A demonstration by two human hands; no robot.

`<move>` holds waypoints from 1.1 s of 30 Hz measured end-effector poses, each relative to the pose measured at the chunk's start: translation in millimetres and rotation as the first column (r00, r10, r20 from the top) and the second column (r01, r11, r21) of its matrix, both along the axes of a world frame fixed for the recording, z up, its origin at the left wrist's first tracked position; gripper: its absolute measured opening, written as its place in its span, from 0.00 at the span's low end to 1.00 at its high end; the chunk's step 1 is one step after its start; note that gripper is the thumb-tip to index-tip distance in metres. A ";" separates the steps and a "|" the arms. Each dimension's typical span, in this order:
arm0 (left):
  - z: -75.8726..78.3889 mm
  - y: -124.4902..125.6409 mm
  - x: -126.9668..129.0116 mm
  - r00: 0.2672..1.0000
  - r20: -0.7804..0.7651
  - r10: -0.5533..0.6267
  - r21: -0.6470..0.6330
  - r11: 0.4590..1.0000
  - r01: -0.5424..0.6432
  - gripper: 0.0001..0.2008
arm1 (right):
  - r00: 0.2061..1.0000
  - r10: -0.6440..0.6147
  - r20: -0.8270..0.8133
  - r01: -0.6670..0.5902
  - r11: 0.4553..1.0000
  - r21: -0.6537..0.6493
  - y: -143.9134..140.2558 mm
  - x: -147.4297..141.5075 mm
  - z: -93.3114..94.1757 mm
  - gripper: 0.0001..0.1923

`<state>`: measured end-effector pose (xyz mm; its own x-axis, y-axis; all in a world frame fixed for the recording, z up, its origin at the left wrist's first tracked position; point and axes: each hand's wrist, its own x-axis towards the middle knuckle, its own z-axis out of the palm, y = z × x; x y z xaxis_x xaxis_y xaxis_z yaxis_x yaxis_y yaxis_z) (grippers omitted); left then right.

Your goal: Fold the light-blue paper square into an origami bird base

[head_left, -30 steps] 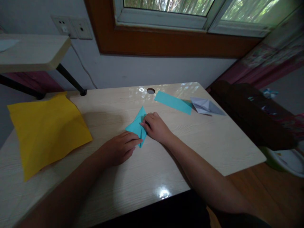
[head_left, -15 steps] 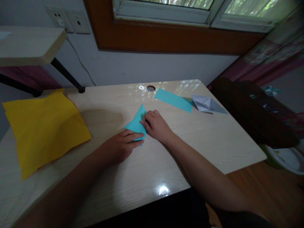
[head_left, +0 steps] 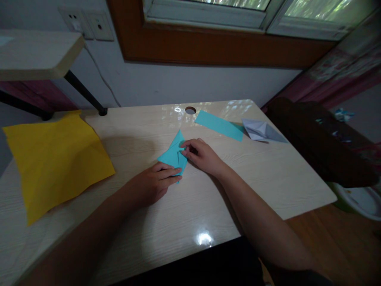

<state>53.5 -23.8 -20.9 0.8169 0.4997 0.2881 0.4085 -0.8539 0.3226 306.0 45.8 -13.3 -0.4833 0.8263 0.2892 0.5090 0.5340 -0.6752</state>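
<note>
- The fingers (head_left: 185,152) of your right hand (head_left: 203,156) are pinched together on a small flap at the right edge of the folded turquoise paper (head_left: 173,155), thumb and fingertips meeting on the paper.
- The fingers (head_left: 172,172) of your left hand (head_left: 153,185) lie flat and close together, pressing the near corner of the same paper down against the worktop (head_left: 256,174).
- The folded turquoise paper sits near the middle of the worktop, a pointed shape with its tip aimed at the far edge; your left hand covers its near end and your right hand touches its right side.
- Your two forearms reach in from the near edge and meet at the paper, the left from the near left and the right from the near right.
- Beyond your right hand, well apart from it, a flat turquoise strip (head_left: 219,125) lies slantwise near the far edge.
- Just to the right of that strip rests a folded white paper shape (head_left: 262,131), its left end touching or nearly touching the strip.
- A round hole (head_left: 190,110) in the worktop shows just to the far left of the strip.
- On the far left of the worktop a large yellow sheet (head_left: 55,159) lies spread out, slightly wrinkled, well apart from your hands.
- A dark slanting leg (head_left: 86,95) of a raised shelf (head_left: 35,53) stands beyond the sheet.
</note>
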 end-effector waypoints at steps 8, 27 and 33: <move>6.6 -1.5 1.7 1.000 0.011 0.011 -0.001 1.000 -0.011 0.24 | 0.996 -0.085 0.034 0.085 0.996 0.002 -2.2 -9.2 -1.8 0.03; 9.8 -1.8 4.2 0.997 -0.018 0.079 0.027 0.997 -0.079 0.18 | 0.994 -0.051 0.095 0.047 0.998 0.042 -2.2 -9.4 -1.1 0.06; 8.7 -0.7 4.5 0.997 -0.030 0.077 0.043 0.996 -0.076 0.18 | 0.991 -0.026 0.128 0.019 0.998 0.057 -1.6 -7.0 0.1 0.06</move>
<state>58.0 -24.4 -12.2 0.7855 0.5493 0.2851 0.4827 -0.8321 0.2733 298.9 44.1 -13.2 -0.5007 0.8217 0.2721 0.6017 0.5564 -0.5730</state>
